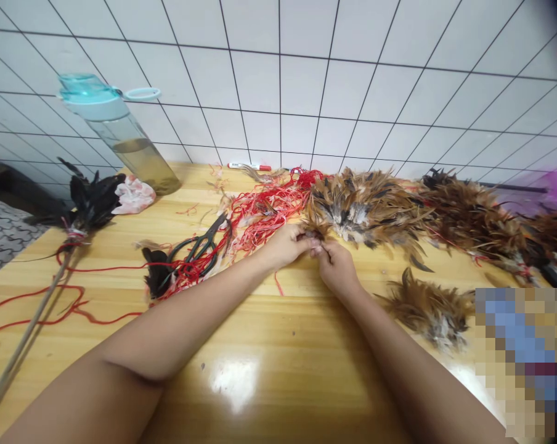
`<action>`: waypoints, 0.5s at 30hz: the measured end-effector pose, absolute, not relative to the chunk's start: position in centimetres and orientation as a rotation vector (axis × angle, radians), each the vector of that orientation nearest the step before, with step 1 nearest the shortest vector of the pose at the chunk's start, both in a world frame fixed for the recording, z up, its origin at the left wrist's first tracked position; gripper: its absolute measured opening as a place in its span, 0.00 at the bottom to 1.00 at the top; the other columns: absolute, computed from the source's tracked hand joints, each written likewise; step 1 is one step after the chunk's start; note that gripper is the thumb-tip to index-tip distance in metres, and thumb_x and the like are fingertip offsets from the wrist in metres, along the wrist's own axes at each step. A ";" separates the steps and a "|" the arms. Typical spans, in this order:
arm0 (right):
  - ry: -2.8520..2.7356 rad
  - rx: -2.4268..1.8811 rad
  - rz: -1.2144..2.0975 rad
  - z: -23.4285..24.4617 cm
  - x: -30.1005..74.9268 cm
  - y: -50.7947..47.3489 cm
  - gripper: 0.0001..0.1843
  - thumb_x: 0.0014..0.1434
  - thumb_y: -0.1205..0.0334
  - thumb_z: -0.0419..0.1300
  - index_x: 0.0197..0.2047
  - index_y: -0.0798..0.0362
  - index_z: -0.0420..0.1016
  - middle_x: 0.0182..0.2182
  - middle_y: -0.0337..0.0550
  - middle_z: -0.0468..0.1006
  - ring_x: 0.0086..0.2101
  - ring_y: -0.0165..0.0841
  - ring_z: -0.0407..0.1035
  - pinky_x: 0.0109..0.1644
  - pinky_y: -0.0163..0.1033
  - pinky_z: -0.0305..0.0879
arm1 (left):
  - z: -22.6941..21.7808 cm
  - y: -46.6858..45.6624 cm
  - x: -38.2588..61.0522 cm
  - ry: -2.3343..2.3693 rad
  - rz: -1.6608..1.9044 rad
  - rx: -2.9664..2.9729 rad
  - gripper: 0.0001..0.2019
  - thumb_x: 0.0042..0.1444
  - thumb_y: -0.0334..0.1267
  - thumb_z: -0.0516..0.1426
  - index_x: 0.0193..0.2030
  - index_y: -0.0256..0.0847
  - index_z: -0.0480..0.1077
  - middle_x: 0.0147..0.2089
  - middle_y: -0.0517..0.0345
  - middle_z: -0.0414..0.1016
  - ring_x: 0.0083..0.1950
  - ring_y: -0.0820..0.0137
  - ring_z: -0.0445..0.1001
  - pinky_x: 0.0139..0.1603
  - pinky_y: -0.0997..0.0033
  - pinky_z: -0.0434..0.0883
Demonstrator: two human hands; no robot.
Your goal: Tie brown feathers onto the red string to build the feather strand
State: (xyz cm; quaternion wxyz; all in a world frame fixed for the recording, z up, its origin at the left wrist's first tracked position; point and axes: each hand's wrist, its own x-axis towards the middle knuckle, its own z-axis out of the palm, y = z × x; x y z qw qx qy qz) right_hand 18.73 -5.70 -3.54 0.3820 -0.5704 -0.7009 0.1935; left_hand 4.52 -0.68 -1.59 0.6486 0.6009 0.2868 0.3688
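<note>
My left hand (291,248) and my right hand (337,266) meet over the middle of the table. Both are closed, pinching brown feathers (316,229) between them; the quill ends are partly hidden by my fingers. Just beyond and to the right lies a large pile of brown feathers (371,203). To the left of my hands spreads a tangle of red and pink string (264,216). Black-handled scissors (198,246) rest beside that string. A smaller bunch of brown feathers (433,308) lies to the right of my right forearm.
At the left, a stick (33,320) carries black feathers (93,197) tied with red string. A water bottle (121,135) stands near crumpled tissue (134,195). A marker (249,166) lies by the tiled wall (306,80). More feather bundles (477,216) line the back right.
</note>
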 end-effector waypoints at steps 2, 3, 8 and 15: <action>-1.732 -1.398 0.592 -3.5 18.8 -5.6 0.12 0.59 0.61 0.50 0.28 0.51 0.71 0.29 0.44 0.77 0.33 0.36 0.71 0.41 0.40 0.65 | -2.0 -0.6 4.5 0.648 0.845 1.244 0.14 0.44 0.41 0.66 0.24 0.35 0.68 0.22 0.61 0.71 0.26 0.76 0.68 0.32 0.74 0.65; -1.706 -1.373 0.652 -3.4 18.8 -5.6 0.12 0.60 0.59 0.51 0.28 0.51 0.71 0.29 0.44 0.78 0.34 0.35 0.71 0.42 0.40 0.65 | -2.1 -0.5 4.5 0.644 0.849 1.184 0.15 0.42 0.42 0.67 0.23 0.34 0.68 0.22 0.61 0.70 0.25 0.76 0.67 0.32 0.74 0.65; -1.557 -1.218 0.971 -2.8 19.1 -5.4 0.16 0.58 0.49 0.56 0.30 0.52 0.73 0.31 0.43 0.78 0.36 0.35 0.72 0.46 0.41 0.65 | -2.2 -0.3 4.3 0.607 0.845 0.961 0.18 0.37 0.42 0.70 0.24 0.34 0.67 0.21 0.59 0.71 0.24 0.77 0.67 0.29 0.75 0.62; -1.372 -1.220 1.211 -1.5 19.8 -5.4 0.19 0.51 0.44 0.62 0.30 0.53 0.75 0.23 0.38 0.69 0.30 0.31 0.65 0.35 0.37 0.61 | -1.9 -0.1 4.0 0.609 0.816 0.866 0.18 0.35 0.39 0.72 0.25 0.33 0.68 0.22 0.61 0.69 0.24 0.79 0.66 0.27 0.77 0.59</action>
